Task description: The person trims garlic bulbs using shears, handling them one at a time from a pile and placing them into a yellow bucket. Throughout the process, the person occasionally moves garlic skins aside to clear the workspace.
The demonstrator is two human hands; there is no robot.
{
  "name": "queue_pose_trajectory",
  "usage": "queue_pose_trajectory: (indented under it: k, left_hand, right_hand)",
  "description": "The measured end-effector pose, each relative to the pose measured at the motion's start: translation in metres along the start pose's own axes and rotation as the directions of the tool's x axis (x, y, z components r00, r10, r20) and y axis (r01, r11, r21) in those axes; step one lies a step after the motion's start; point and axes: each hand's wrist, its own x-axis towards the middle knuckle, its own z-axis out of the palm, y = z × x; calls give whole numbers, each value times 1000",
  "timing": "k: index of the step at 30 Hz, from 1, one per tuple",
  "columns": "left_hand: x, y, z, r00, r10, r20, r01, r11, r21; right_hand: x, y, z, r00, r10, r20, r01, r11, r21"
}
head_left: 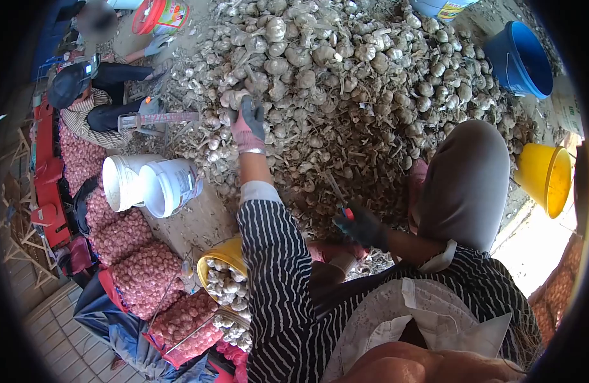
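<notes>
A big heap of garlic bulbs point(307, 80) with dry stalks and leaf scraps covers the ground in front of me. Over its left part reaches my left hand point(247, 121), in a pink and grey glove, its fingers closed round a garlic bulb point(232, 99). Near my knee, my right hand point(361, 226) in a dark glove is closed on a cutting tool with red on its handle point(349, 214). The tool's thin blade points up and left over the leaf scraps. The two hands are apart.
White buckets point(170, 188) stand at left, a yellow bucket of garlic point(221, 252) below them. Blue point(521, 60) and yellow point(543, 179) buckets are at right. A co-worker point(96, 105) sits upper left beside red net sacks point(144, 274). A red bucket point(160, 16) is behind.
</notes>
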Motion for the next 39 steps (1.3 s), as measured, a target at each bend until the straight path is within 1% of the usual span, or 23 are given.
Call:
queue_pose_trajectory:
  k: [1, 2, 3, 7, 9, 10, 12, 13, 14, 15, 16, 17, 19, 21, 25, 27, 28, 29, 30, 31, 33, 37, 39]
  left_hand:
    - [-24, -3, -15, 993, -107, 56, 115, 981, -154]
    - [-46, -8, -32, 971, -200, 130, 231, 926, -300]
    - [-75, -16, -47, 974, -186, 131, 218, 924, -313]
    - [-178, -45, -88, 971, -169, 168, 214, 928, -304]
    - [-223, -53, -91, 991, -118, 60, 127, 976, -179]
    - [-235, -64, -104, 992, -115, 54, 123, 975, -184]
    - [-253, -90, -131, 960, -121, 253, 223, 876, -427]
    - [-263, -95, -128, 997, -51, 58, 49, 998, 27]
    - [-276, -98, -127, 997, -49, 56, 48, 999, 20]
    - [-294, -81, -107, 996, 70, 59, -88, 904, 417]
    - [-307, -75, -100, 978, 178, 107, -198, 641, 741]
    - [-315, -82, -96, 980, 188, 57, -181, 750, 637]
    - [-326, -92, -101, 986, 159, 47, -143, 673, 726]
    - [-339, -92, -102, 995, 93, 42, -84, 518, 851]
    - [-352, -102, -103, 977, 211, 42, -156, 560, 814]
    - [-351, -107, -103, 986, 164, -34, -105, 766, 634]
    - [-351, -110, -102, 986, 164, -31, -108, 769, 630]
    - [-353, -111, -102, 997, 75, -5, -73, 989, 132]
    - [-353, -111, -103, 998, 10, 64, 17, 916, -400]
    - [-350, -107, -102, 998, 12, 70, 17, 916, -400]
    - [-345, -95, -101, 953, 226, 203, -34, 743, -668]
    - [-352, -76, -89, 932, 245, 266, 0, 736, -677]
    - [-358, -76, -89, 953, 188, 239, -36, 850, -525]
  right_hand:
    - [5, 6, -1, 1000, -2, 17, 2, 1000, -1]
    - [11, 17, -3, 976, -206, -69, 197, 974, -112]
    - [16, 23, -4, 903, -409, -130, 373, 898, -233]
    - [0, -18, -23, 958, -282, -51, 239, 884, -401]
    - [-10, -29, -30, 928, -373, 8, 263, 637, -724]
    - [-13, -36, -32, 928, -372, 16, 266, 633, -727]
    - [-18, -46, -32, 936, -325, 134, 257, 372, -892]
    - [-18, -39, -33, 937, -321, 137, 256, 367, -894]
    - [-16, -29, -35, 911, -371, 177, 287, 265, -921]
    - [-16, -23, -36, 881, -417, 223, 312, 158, -937]
    - [-20, -22, -35, 879, -418, 228, 314, 150, -938]
    - [-22, -22, -32, 857, -453, 245, 304, 61, -951]
    - [-28, -22, -30, 830, -485, 276, 297, -35, -954]
    - [-36, -25, -31, 901, -302, 312, 356, 104, -929]
    - [-48, -15, -25, 931, -156, 331, 364, 294, -884]
    - [-31, 16, -18, 942, -259, 212, 334, 780, -528]
    - [-24, 27, -19, 942, -261, 209, 333, 778, -533]
    - [-20, 32, -18, 968, -172, 185, 232, 896, -378]
    - [-17, 37, -18, 981, -80, 179, 117, 971, -207]
    - [-23, 32, -19, 981, -85, 175, 121, 971, -206]
    - [-44, 22, -25, 906, -413, 90, 369, 669, -645]
    - [-66, -10, -22, 886, -426, 186, 411, 534, -739]
    - [-64, -14, -22, 863, -430, 265, 450, 416, -790]
